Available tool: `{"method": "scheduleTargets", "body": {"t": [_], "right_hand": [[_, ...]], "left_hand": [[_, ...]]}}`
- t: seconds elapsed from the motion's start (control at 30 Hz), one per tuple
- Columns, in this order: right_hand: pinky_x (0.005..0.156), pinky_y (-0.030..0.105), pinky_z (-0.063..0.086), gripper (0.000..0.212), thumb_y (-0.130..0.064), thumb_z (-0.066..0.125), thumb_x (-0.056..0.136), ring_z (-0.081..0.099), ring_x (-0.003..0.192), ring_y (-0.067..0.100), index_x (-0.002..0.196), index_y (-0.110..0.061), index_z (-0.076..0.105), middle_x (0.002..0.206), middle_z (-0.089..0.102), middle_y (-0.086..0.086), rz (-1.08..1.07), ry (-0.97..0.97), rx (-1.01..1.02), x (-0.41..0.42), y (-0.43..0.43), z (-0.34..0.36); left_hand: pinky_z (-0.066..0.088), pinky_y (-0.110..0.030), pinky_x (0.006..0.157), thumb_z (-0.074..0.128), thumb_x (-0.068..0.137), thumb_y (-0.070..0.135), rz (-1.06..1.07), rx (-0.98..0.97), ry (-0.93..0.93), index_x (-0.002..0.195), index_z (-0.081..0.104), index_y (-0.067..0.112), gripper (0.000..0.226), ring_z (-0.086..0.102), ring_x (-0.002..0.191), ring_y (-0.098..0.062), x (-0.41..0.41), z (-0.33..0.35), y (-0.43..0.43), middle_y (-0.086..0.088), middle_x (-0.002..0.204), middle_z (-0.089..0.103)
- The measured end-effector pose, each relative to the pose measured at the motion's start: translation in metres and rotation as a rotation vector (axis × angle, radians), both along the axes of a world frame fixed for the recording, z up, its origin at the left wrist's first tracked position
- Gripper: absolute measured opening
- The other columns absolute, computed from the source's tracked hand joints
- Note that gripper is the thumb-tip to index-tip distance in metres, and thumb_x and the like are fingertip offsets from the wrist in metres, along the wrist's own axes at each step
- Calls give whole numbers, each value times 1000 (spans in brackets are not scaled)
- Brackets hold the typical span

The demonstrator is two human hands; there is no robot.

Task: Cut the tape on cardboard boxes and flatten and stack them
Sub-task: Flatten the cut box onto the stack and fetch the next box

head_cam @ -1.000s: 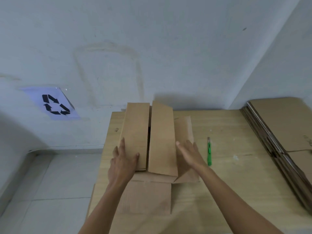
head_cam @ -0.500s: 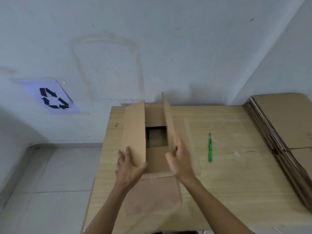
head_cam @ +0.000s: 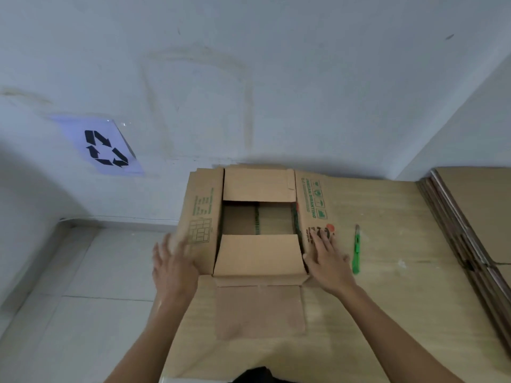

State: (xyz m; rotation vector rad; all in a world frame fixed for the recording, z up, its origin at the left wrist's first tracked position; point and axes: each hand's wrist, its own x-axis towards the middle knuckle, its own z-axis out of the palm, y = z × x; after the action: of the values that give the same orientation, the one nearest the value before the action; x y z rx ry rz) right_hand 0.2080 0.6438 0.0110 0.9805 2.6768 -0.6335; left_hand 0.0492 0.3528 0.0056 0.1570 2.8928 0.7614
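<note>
Table: a pale wooden table (head_cam: 387, 299) fills the lower right of the frame, and everything happens on it.
Stack: the flattened boxes (head_cam: 475, 211) lie piled along the right edge, well apart from the action.
Box: the cardboard box (head_cam: 257, 255) sits at centre frame against the far wall, top open. Its two short flaps are folded inward, and a dark gap between them shows the inside.
Long flaps: the left flap (head_cam: 200, 205) and the right flap (head_cam: 312, 200) are both splayed outward with green print showing. One more flap lies flat on the table at the near side.
Sign: a recycling sign (head_cam: 106, 147) hangs on the wall at upper left.
Left hand: the left hand (head_cam: 172, 268) is blurred with motion. Its fingers are spread wide against the near end of the left flap, gripping nothing.
Right hand: the right hand (head_cam: 329, 262) has its palm down and fingers straight, pressing on the right flap and holding nothing.
Cutter: the green cutter (head_cam: 356, 250) lies idle just right of that hand.
Step in hand: by my reading the top is open and the person is spreading the flaps, so we're in the flattening stage.
Inside: there's a dark strip across the bottom seam, possibly tape (head_cam: 257, 219), but I can't be sure.
Next move: if that seam is sealed, it calls for the cutter. If not, push opposite corners together, collapse the walls flat, then carry the box to the stack.
</note>
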Motion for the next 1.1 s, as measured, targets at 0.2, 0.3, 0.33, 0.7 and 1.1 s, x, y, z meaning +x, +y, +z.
{"method": "scheduleTargets", "body": {"t": [0.2, 0.3, 0.33, 0.7, 1.1], "right_hand": [[119, 50, 25, 67, -39, 53, 94, 18, 149, 34, 151, -17, 25, 162, 20, 12, 79, -9, 126, -23, 9, 10], [120, 51, 22, 56, -31, 53, 93, 18, 148, 33, 143, -17, 32, 160, 19, 12, 160, 26, 203, -43, 16, 18], [121, 53, 18, 58, -31, 53, 94, 13, 151, 33, 145, -18, 29, 162, 14, 11, 179, 15, 191, -51, 20, 18], [120, 57, 21, 91, -39, 69, 90, 14, 150, 43, 157, -23, 9, 166, 3, 10, 357, -76, 294, -136, 82, 16], [74, 33, 52, 51, -57, 44, 101, 71, 95, 32, 141, -28, 56, 115, 72, 11, 413, 231, -72, -195, 155, 45]], "left_hand": [[-8, -49, 125, 43, 95, -3, -553, -169, -27, 158, 28, 25, 70, -1, 157, -20, -15, 27, 50, 1, 168, 17], [2, -50, 125, 39, 103, 14, -648, -197, -160, 161, 16, 23, 63, 0, 157, -26, -18, 32, 77, 1, 168, 17], [0, -51, 126, 37, 105, 21, -690, -227, -147, 161, 15, 21, 61, 2, 157, -23, -21, 27, 84, 0, 168, 19], [38, -31, 97, 38, 107, 41, -616, 38, -40, 90, 58, 37, 27, 51, 84, -1, -1, 64, 105, 15, 91, 54], [43, -33, 74, 74, 86, 39, 183, -7, -95, 84, 48, 21, 32, 47, 86, -16, 107, 27, 28, 8, 91, 45]]}}
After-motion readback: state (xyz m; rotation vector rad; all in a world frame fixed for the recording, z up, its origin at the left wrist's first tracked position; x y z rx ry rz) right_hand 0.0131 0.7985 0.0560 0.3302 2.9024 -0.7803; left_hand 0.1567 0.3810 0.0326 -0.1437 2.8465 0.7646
